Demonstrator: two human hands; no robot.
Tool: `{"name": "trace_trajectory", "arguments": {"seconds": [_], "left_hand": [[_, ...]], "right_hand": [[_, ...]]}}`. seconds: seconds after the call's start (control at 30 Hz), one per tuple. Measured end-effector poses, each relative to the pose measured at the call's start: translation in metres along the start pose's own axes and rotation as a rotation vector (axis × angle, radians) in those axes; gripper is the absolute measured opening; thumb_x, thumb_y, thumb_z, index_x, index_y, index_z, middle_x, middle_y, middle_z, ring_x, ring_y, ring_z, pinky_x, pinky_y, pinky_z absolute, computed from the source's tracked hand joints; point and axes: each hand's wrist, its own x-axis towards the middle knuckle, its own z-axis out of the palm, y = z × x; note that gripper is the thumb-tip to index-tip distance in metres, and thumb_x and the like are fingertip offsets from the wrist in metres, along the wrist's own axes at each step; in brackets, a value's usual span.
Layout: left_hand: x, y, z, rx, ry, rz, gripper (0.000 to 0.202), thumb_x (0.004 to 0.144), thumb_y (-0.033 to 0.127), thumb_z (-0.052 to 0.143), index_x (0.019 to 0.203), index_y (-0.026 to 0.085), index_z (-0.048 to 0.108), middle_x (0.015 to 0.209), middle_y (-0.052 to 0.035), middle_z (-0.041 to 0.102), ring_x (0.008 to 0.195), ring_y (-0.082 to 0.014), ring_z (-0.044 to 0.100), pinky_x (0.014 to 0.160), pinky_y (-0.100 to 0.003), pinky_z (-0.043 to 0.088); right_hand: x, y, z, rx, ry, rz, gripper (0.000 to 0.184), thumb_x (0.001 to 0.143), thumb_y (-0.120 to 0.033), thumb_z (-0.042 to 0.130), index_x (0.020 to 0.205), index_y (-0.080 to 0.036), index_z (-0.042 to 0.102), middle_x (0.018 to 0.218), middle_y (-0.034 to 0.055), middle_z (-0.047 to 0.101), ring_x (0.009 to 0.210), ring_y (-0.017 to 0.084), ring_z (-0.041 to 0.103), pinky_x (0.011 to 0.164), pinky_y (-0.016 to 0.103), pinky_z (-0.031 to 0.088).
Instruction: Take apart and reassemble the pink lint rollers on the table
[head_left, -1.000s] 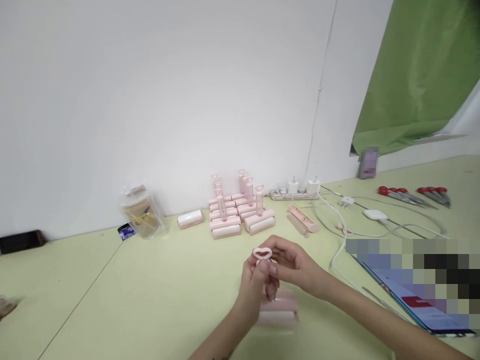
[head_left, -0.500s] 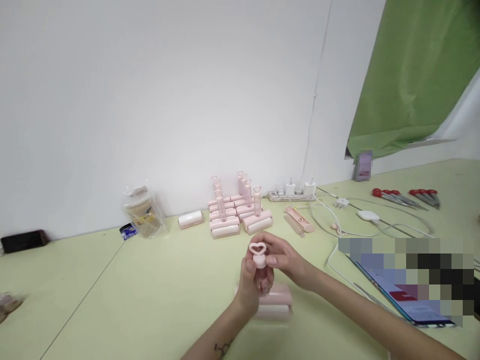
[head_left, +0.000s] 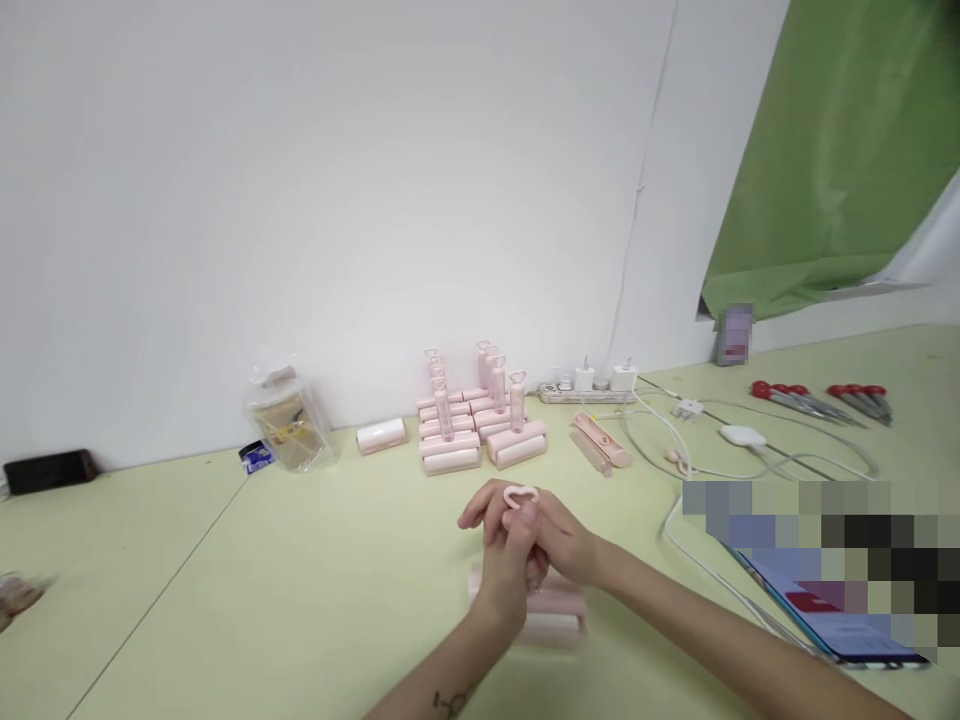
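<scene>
A pink lint roller point(head_left: 551, 612) stands on the pale green table point(head_left: 300, 580) in front of me, its heart-shaped handle top point(head_left: 520, 495) sticking up between my hands. My left hand point(head_left: 508, 565) is closed round the handle from the near side. My right hand point(head_left: 551, 535) comes in from the right and wraps over the handle behind the left hand, with some fingers stretched out to the left. The roller's white sticky drum shows below the hands.
A stack of pink lint rollers point(head_left: 480, 425) stands by the wall, with a loose white roll point(head_left: 381, 436) and a plastic bag point(head_left: 289, 420) to its left. A power strip point(head_left: 589, 385), white cables point(head_left: 697, 450), red-handled scissors point(head_left: 821, 400) and a blurred screen point(head_left: 825, 560) lie at right.
My right hand has slid further left over the handle and its fingers have spread. The heart top sits lower between the hands. The view has shifted slightly.
</scene>
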Motion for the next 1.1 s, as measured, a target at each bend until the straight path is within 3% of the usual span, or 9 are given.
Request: {"name": "trace_trajectory", "arguments": {"seconds": [0.07, 0.17, 0.33, 0.43, 0.63, 0.77, 0.87, 1.0, 1.1], "left_hand": [[-0.001, 0.003, 0.001, 0.003, 0.015, -0.006, 0.058, 0.056, 0.07, 0.058, 0.042, 0.02, 0.033, 0.031, 0.0095, 0.02, 0.031, -0.0035, 0.021, 0.033, -0.02, 0.012], [-0.003, 0.005, 0.001, 0.004, 0.024, -0.033, 0.055, 0.052, 0.07, 0.06, 0.047, 0.02, 0.037, 0.034, 0.0092, 0.023, 0.033, -0.0044, 0.023, 0.034, -0.02, 0.014], [-0.004, 0.004, -0.001, -0.015, 0.068, -0.1, 0.048, 0.056, 0.063, 0.06, 0.051, 0.02, 0.039, 0.037, 0.0089, 0.022, 0.035, -0.0055, 0.025, 0.036, -0.02, 0.015], [-0.003, 0.003, -0.002, -0.023, 0.097, -0.102, 0.047, 0.054, 0.062, 0.061, 0.051, 0.02, 0.041, 0.037, 0.009, 0.023, 0.035, -0.0057, 0.026, 0.036, -0.02, 0.016], [0.003, 0.003, -0.004, -0.018, -0.022, -0.083, 0.067, 0.044, 0.084, 0.046, 0.03, 0.021, 0.028, 0.026, 0.0071, 0.019, 0.024, -0.0033, 0.019, 0.029, -0.021, 0.009], [0.005, 0.002, -0.004, -0.027, -0.109, -0.073, 0.069, 0.039, 0.087, 0.043, 0.031, 0.019, 0.036, 0.026, 0.0084, 0.019, 0.022, -0.0022, 0.016, 0.027, -0.021, 0.008], [0.003, 0.001, -0.005, -0.029, -0.12, -0.05, 0.067, 0.035, 0.084, 0.051, 0.033, 0.019, 0.036, 0.027, 0.0094, 0.02, 0.023, -0.0013, 0.016, 0.028, -0.02, 0.008], [0.0, 0.003, -0.003, -0.038, -0.091, -0.044, 0.063, 0.04, 0.08, 0.055, 0.038, 0.021, 0.032, 0.027, 0.0097, 0.024, 0.025, -0.0015, 0.017, 0.028, -0.019, 0.009], [-0.001, 0.006, 0.0, -0.045, -0.071, -0.071, 0.057, 0.05, 0.071, 0.059, 0.041, 0.021, 0.033, 0.026, 0.0099, 0.024, 0.025, -0.0023, 0.018, 0.029, -0.019, 0.008]], "right_hand": [[0.001, 0.002, 0.005, -0.018, 0.083, -0.124, 0.037, 0.088, -0.04, 0.034, 0.071, -0.018, 0.059, 0.091, 0.0068, 0.061, 0.079, 0.018, 0.055, 0.068, 0.031, 0.046], [0.002, 0.0, 0.011, -0.042, 0.152, -0.181, 0.033, 0.085, -0.035, 0.036, 0.071, -0.018, 0.061, 0.083, 0.0061, 0.059, 0.072, 0.018, 0.054, 0.067, 0.032, 0.044], [-0.001, -0.003, 0.015, -0.065, 0.184, -0.091, 0.026, 0.081, -0.034, 0.039, 0.072, -0.019, 0.059, 0.078, 0.0055, 0.057, 0.061, 0.016, 0.05, 0.05, 0.027, 0.042], [-0.002, 0.0, 0.015, -0.091, 0.189, -0.043, 0.027, 0.08, -0.037, 0.04, 0.072, -0.02, 0.059, 0.078, 0.0052, 0.058, 0.06, 0.016, 0.05, 0.051, 0.027, 0.043], [0.006, -0.008, -0.003, -0.121, -0.011, 0.14, 0.031, 0.084, -0.04, 0.04, 0.08, -0.018, 0.061, 0.064, 0.0005, 0.057, 0.055, 0.014, 0.055, 0.052, 0.025, 0.046], [0.021, -0.024, -0.017, -0.181, -0.164, 0.18, 0.021, 0.077, -0.032, 0.052, 0.077, -0.016, 0.066, 0.078, 0.0026, 0.061, 0.073, 0.017, 0.059, 0.067, 0.027, 0.047], [0.027, -0.032, -0.018, -0.239, -0.226, 0.215, 0.021, 0.075, -0.019, 0.051, 0.088, -0.02, 0.067, 0.091, 0.002, 0.062, 0.084, 0.017, 0.058, 0.075, 0.027, 0.045], [0.022, -0.033, -0.011, -0.272, -0.235, 0.362, 0.041, 0.074, -0.011, 0.037, 0.105, -0.028, 0.059, 0.104, 0.0001, 0.059, 0.076, 0.013, 0.059, 0.056, 0.022, 0.047], [0.018, -0.031, -0.01, -0.28, -0.233, 0.314, 0.038, 0.071, -0.008, 0.038, 0.098, -0.024, 0.059, 0.094, 0.0005, 0.06, 0.075, 0.013, 0.058, 0.055, 0.02, 0.046]]}}
